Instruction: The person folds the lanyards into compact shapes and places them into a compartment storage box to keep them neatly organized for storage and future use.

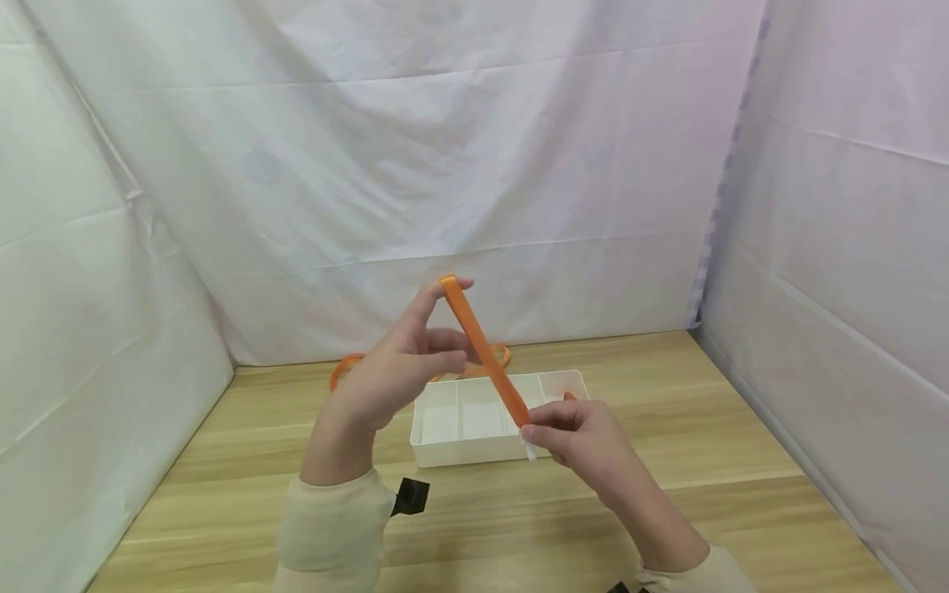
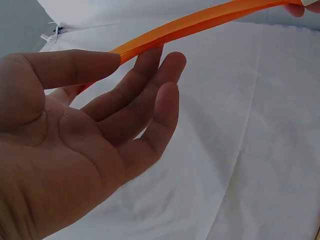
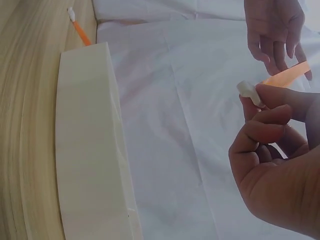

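A flat orange strap (image 1: 485, 354) is stretched slantwise in the air between both hands, above a white compartment tray (image 1: 467, 451). My left hand (image 1: 400, 366) holds the upper end, with the strap (image 2: 200, 22) passing between thumb and forefinger; the other fingers are loosely spread. My right hand (image 1: 574, 432) pinches the lower end by its white tip (image 3: 248, 92). More orange strap (image 1: 348, 362) lies looped on the table behind the left hand; how it joins the held length is hidden.
The tray has several compartments, and its side wall (image 3: 90, 140) lies close below the right hand. A wooden table (image 1: 667, 511) is enclosed by white cloth walls on three sides. Another orange piece with a white tip (image 3: 77, 25) lies beyond the tray.
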Demonstrator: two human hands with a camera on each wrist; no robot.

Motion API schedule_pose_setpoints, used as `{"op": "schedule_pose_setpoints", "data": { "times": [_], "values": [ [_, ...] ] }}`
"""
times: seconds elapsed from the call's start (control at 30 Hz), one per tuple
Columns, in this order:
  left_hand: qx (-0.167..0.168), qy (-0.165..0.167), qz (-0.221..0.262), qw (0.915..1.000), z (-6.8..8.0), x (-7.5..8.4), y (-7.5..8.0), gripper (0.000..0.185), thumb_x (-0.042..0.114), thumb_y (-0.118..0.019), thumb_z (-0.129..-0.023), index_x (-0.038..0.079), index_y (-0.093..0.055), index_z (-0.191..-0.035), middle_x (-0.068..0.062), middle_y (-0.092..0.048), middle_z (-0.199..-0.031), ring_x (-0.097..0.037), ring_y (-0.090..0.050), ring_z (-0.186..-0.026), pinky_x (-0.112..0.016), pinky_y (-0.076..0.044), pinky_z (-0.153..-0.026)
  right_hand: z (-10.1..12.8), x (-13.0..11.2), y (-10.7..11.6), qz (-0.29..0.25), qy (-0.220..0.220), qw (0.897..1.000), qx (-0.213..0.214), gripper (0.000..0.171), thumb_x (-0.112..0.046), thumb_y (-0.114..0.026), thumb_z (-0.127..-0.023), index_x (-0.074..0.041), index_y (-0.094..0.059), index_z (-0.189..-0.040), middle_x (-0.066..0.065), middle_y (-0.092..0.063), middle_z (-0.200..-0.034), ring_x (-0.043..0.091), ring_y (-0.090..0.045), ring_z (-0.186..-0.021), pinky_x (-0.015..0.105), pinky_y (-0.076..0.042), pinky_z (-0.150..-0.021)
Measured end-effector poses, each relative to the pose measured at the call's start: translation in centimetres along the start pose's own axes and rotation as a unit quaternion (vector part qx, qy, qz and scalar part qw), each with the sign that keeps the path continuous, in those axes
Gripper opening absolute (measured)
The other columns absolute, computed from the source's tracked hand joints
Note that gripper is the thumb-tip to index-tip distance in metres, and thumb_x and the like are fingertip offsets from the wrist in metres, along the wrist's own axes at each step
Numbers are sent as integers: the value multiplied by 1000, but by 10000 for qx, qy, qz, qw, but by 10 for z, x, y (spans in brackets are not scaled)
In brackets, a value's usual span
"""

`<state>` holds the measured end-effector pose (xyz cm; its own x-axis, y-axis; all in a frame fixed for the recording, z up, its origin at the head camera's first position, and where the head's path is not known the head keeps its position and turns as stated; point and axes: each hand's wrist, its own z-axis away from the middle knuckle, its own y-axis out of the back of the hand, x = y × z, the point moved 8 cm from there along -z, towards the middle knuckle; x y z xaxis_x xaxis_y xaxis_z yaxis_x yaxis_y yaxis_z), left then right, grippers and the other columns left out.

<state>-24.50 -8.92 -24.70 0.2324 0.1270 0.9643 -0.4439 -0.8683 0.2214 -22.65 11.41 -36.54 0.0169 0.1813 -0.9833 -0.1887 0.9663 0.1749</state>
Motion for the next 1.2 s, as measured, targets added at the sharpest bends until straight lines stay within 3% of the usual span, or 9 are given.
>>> {"op": "schedule_pose_setpoints", "data": {
  "times": [0.3,0.43,0.6,0.73,0.83,0.93,1.03,1.2],
  "values": [
    [-307,-62,-28,9995,6,2,-5,83,-11,-43,-97,44,-29,-158,-15,-78,-110,-30,-69,-106,-51,-38,-116,0,3,6,246,52,9979,593,18,-18,-83,-91,-8,-84,-106,-3,-67,-82,17,-51,-82,28,-47,-69],
    [-748,-353,53,9966,7,6,-12,86,-15,-37,-96,40,-25,-160,-15,-79,-112,-27,-64,-100,-49,-40,-111,0,5,8,234,62,9970,730,16,-19,-84,-90,-10,-85,-104,-3,-66,-78,17,-50,-81,29,-46,-69],
    [-1590,-948,420,9818,9,8,-28,84,-18,-36,-93,26,-23,-164,-4,-78,-99,-21,-61,-92,-40,-44,-99,-5,4,6,195,295,9967,724,14,-19,-84,-90,-15,-85,-104,-2,-67,-82,15,-52,-77,26,-46,-64],
    [-2106,-1104,807,9679,10,1,-44,80,-18,-38,-93,15,-24,-165,3,-80,-99,-19,-56,-81,-33,-45,-89,-13,-4,5,158,1053,9907,848,18,-10,-78,-95,-14,-81,-112,5,-73,-95,12,-53,-66,24,-44,-55],
    [-2238,-999,1047,9638,9,-8,-54,78,-18,-38,-92,9,-26,-164,1,-81,-99,-17,-54,-76,-29,-43,-82,-16,-13,6,88,1747,9790,1049,24,-1,-74,-95,-9,-74,-117,4,-74,-98,11,-58,-65,23,-46,-55],
    [-2262,-776,1183,9637,6,-18,-62,77,-18,-37,-90,8,-29,-162,-4,-81,-96,-16,-54,-71,-27,-40,-75,-16,-22,8,-28,2463,9620,1178,26,7,-73,-92,-4,-66,-115,-6,-74,-95,11,-61,-66,23,-48,-55],
    [-2278,-523,1215,9647,1,-28,-68,75,-16,-37,-89,10,-33,-159,-7,-81,-93,-15,-53,-66,-26,-38,-71,-12,-32,8,-78,3237,9377,1259,29,15,-71,-89,0,-62,-112,-14,-73,-95,10,-58,-63,23,-47,-53],
    [-2152,-107,1312,9677,-7,-42,-74,72,-15,-39,-91,14,-38,-157,-2,-81,-87,-13,-56,-61,-25,-40,-67,-4,-44,7,-134,4298,8908,1468,33,22,-70,-84,4,-63,-112,-16,-74,-106,8,-60,-64,20,-49,-55]
  ]
}}
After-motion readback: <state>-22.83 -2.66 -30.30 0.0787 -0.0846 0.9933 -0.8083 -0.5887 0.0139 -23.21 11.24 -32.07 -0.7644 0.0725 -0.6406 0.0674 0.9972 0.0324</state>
